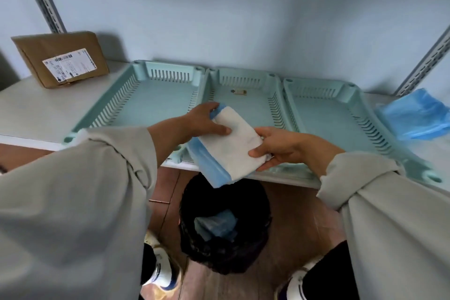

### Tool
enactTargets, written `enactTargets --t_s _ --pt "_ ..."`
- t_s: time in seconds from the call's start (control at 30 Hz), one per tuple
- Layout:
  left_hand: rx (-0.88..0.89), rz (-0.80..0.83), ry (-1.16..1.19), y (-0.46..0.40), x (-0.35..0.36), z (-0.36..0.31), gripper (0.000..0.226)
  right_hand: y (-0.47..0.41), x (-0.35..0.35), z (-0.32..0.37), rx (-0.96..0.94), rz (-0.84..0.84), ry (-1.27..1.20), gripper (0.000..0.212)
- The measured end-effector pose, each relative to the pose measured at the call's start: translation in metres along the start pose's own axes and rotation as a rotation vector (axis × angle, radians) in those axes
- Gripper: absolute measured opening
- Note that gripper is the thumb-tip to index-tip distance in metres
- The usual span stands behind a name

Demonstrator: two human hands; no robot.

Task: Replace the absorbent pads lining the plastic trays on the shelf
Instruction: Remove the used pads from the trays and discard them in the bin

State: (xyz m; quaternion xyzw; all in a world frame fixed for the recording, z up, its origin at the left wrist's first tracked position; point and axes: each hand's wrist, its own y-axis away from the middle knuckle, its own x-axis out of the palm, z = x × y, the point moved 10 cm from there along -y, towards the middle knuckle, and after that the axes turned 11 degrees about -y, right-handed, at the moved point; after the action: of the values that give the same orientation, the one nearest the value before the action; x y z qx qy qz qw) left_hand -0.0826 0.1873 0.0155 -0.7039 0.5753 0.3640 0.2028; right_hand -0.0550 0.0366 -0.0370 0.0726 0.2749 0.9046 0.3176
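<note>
The folded white absorbent pad with blue plastic edging (231,146) is held between both hands over the front edge of the middle pale-green slotted plastic tray (265,107). Its long axis runs diagonally, from the far-left corner by the left hand (207,122) down toward the person, its near end hanging past the white shelf (29,109) edge. The left hand grips the far end, thumb laid across the white face; the right hand (275,148) pinches the right side edge, thumb on top. Both are on it, so neither is nearer.

Straight below the hands stands a black-bagged waste bin (224,229) with what looks like a blue pad already inside, though it is dim down there. All three trays look bare. Off beyond the right hand lies a heap of crumpled blue plastic-backed sheets (414,117); far past the left hand sits a brown paper parcel (60,56).

Whether this pad is fresh or used I cannot tell, so it goes either down or forward.
</note>
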Motion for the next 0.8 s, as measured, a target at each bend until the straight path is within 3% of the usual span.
enactTargets --t_s 0.13,0.2,0.3,0.43,0.5,0.67,0.8 --pt "0.053 0.195 0.024 0.034 0.022 -0.001 0.04 0.015 0.007 -0.024 -0.007 0.043 0.106 0.032" --pt "0.027 0.377 -0.013 0.048 0.037 0.004 0.029 0.02 0.012 -0.027 -0.034 0.043 0.223 0.031" --pt "-0.064 0.624 -0.119 0.067 0.068 0.022 0.025 0.022 0.02 -0.031 -0.097 0.013 0.403 0.031" --pt "-0.202 0.644 -0.236 0.064 0.102 0.066 0.049 0.015 0.019 -0.045 -0.213 -0.138 0.567 0.029" --pt "-0.213 0.578 -0.323 0.058 0.113 0.085 0.058 0.008 0.02 -0.06 -0.238 -0.207 0.628 0.029" --pt "-0.272 0.42 -0.292 0.047 0.133 0.105 0.051 -0.012 0.007 -0.093 -0.157 -0.467 0.68 0.035" --pt "-0.297 0.43 -0.316 0.033 0.144 0.124 0.049 -0.035 0.009 -0.116 -0.098 -0.476 0.774 0.037"
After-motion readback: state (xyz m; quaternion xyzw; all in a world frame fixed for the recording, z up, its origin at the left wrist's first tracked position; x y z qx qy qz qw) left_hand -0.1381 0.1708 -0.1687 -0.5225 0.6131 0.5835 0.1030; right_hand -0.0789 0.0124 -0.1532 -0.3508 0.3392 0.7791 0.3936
